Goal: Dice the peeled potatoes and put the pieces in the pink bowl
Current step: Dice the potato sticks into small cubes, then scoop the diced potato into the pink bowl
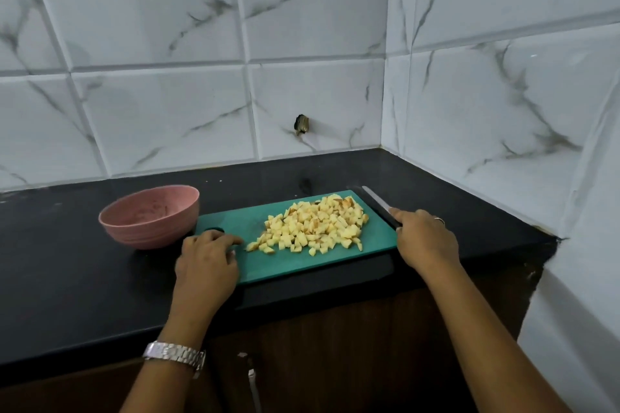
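Note:
A heap of diced potato pieces lies on the teal cutting board, spread over its middle and right half. The pink bowl stands just left of the board and looks empty. My left hand rests on the board's left end, fingers loosely curled, fingertips close to the nearest pieces. My right hand grips the dark handle of a knife at the board's right edge. The blade lies flat along that edge, pointing away from me.
Everything sits on a black counter in a corner of white marble-patterned tiles. The right wall closes in near the board. A small dark hole marks the back wall. A wooden cabinet front lies below the counter edge.

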